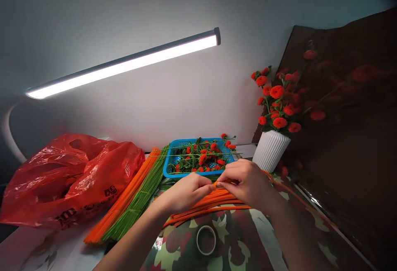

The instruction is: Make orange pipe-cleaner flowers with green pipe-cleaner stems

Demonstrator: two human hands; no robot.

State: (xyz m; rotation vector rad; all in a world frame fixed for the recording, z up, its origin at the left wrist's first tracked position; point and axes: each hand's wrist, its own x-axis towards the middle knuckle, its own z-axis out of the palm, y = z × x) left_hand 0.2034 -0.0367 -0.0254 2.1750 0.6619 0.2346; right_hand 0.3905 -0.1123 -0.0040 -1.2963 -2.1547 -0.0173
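The left hand [190,190] and right hand [248,185], fingertips closed in pinches, hold a strip [216,184] between them above the orange bundle [217,199], apparently at a twisting step, where the next move would call for steady, small turns.

a craft corner; lamp [124,66], orange stems [220,198] and basket [178,176] of flowers [203,159] show it.

a bright orange strip [216,184] is pinched in the fingertips of the left hand [187,190] and the right hand [248,182], only a short bit showing where they nearly meet; just below lies a loose bunch of orange strips [217,199], long, thin and mostly straight, roughly side by side and slightly fanned, running crosswise under both hands, their left ends uneven
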